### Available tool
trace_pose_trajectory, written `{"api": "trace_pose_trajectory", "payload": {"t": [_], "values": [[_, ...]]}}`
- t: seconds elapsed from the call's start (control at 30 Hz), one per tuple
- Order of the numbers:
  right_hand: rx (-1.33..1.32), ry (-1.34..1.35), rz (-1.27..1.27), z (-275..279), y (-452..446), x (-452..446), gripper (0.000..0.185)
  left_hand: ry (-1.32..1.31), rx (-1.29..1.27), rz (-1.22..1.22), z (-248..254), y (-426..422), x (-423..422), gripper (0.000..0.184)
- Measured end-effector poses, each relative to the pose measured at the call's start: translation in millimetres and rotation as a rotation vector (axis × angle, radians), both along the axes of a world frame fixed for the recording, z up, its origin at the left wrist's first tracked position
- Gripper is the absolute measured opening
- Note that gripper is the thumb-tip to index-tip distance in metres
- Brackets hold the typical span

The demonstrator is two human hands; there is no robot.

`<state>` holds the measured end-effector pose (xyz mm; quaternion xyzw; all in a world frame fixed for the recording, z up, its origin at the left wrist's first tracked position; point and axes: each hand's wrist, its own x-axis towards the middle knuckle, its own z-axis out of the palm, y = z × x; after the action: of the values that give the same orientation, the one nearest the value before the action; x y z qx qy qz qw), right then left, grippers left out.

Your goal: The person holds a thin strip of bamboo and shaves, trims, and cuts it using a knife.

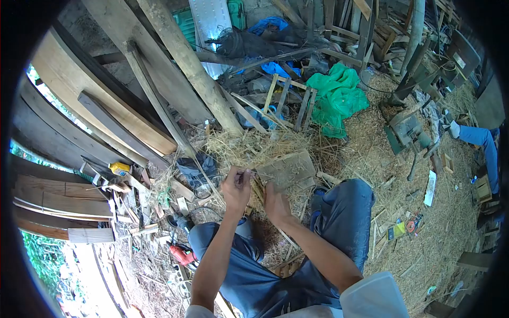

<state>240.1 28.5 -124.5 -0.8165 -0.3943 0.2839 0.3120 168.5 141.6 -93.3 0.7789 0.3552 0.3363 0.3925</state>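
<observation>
Over my lap, my left hand point(236, 186) is raised with its fingers curled into a pinch; a small dark thing shows at its fingertips, too small to name. Close beside it, my right hand point(275, 202) is closed around a few thin yellowish wooden strips point(258, 190), which stick out toward my left hand. Just beyond both hands, a flat wooden board point(289, 168) lies on the straw-covered ground. My fingers hide part of the strips.
Left of my knee lies a red power tool point(183, 255). A yellow bottle point(119, 168) stands among scraps near leaning planks point(106, 90). Ahead are a wooden pole point(193, 69) and a green plastic sheet point(338, 95). At right, a machine point(408, 132) stands near another person's leg point(480, 143).
</observation>
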Motion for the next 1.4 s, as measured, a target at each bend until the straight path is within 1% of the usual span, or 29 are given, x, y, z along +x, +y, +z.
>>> {"api": "trace_pose_trajectory", "payload": {"t": [0.07, 0.13, 0.2, 0.3, 0.33, 0.37, 0.4, 0.43, 0.5, 0.53, 0.6, 0.67, 0.7, 0.73, 0.8, 0.83, 0.9, 0.93, 1.0, 1.03, 1.1, 1.13, 1.17, 1.23, 1.3, 1.33, 1.37, 1.4], "values": [[-0.020, -0.015, -0.002, -34, -3, 5, 0.020, -0.043, 0.007, -0.017, 4, -6, 3, 0.010], [-0.022, -0.022, -0.014, -44, -2, 2, 0.019, -0.032, 0.006, -0.009, -3, -3, 1, 0.010], [0.177, -0.070, -0.127, -48, 4, -5, 0.013, -0.019, 0.008, -0.001, -3, 0, -2, 0.010], [0.192, -0.046, -0.069, -46, 3, -3, 0.014, 0.004, 0.062, -0.008, 0, -5, 2, 0.009], [0.189, -0.045, -0.064, -45, 1, -2, 0.014, -0.051, 0.036, 0.012, -3, -5, 3, 0.011], [0.070, -0.043, -0.053, -43, 0, 2, 0.014, -0.106, 0.016, 0.026, -4, -3, 3, 0.013], [-0.048, -0.038, -0.045, -38, 1, 3, 0.015, -0.103, 0.022, 0.021, -3, -1, 3, 0.013], [-0.046, -0.039, -0.045, -34, 2, 1, 0.015, -0.109, 0.007, 0.022, -3, -2, 2, 0.013], [0.216, -0.130, -0.072, -27, 2, -2, 0.015, -0.119, -0.011, 0.017, -5, -1, 4, 0.012], [0.213, -0.134, -0.069, -30, 0, 3, 0.015, -0.106, 0.031, 0.010, -6, 0, 4, 0.012], [-0.091, -0.010, -0.034, -40, -5, 10, 0.015, -0.087, 0.075, 0.005, -9, -3, 2, 0.011], [-0.089, -0.033, -0.024, -45, 0, 9, 0.018, -0.184, -0.034, -0.005, -11, -3, 4, 0.011], [-0.100, -0.059, -0.004, -48, 0, 9, 0.026, -0.186, -0.037, -0.004, -9, -5, 4, 0.011], [-0.100, -0.062, -0.007, -50, -1, 8, 0.026, -0.163, -0.022, -0.004, -6, -5, 4, 0.011], [0.031, -0.105, -0.010, -56, -3, 3, 0.023, -0.143, -0.011, 0.002, -4, -6, 5, 0.011], [0.028, -0.102, -0.008, -68, -8, 4, 0.023, -0.135, 0.000, -0.001, -5, -7, 4, 0.011], [-0.232, -0.144, 0.005, -84, -13, 13, 0.017, -0.126, 0.023, -0.014, -6, -2, 4, 0.011], [-0.229, -0.144, 0.001, -88, -11, 9, 0.017, -0.132, 0.037, -0.010, -8, -1, 4, 0.012], [-0.104, -0.304, -0.005, -98, -12, 4, 0.019, -0.146, 0.039, -0.001, -12, -4, 7, 0.012], [-0.105, -0.307, -0.004, -103, -11, 6, 0.019, -0.169, 0.011, 0.004, -11, -4, 9, 0.012], [-0.275, -0.086, -0.029, -114, -13, 9, 0.024, -0.186, -0.017, 0.019, -10, -6, 6, 0.012], [-0.271, -0.083, -0.030, -123, -16, 10, 0.024, -0.160, 0.021, 0.021, -9, -7, 7, 0.011], [-0.158, 0.165, -0.095, -132, -21, 12, 0.025, -0.136, 0.062, 0.021, -7, -5, 7, 0.011], [-0.047, 0.408, -0.151, -122, -23, 13, 0.028, -0.101, 0.052, 0.006, -5, -3, 4, 0.011], [-0.096, 0.141, -0.041, -110, -23, 14, 0.031, -0.068, 0.042, -0.009, -5, -2, 2, 0.010], [-0.093, 0.142, -0.040, -128, -19, 10, 0.031, -0.060, 0.039, 0.002, -8, 0, 0, 0.010], [-0.016, -0.233, 0.094, -165, -13, 3, 0.023, -0.051, 0.037, 0.013, -10, 1, -1, 0.009], [0.021, -0.415, 0.169, -164, -11, 1, 0.019, -0.050, 0.038, 0.012, -10, 1, 0, 0.009]]}}
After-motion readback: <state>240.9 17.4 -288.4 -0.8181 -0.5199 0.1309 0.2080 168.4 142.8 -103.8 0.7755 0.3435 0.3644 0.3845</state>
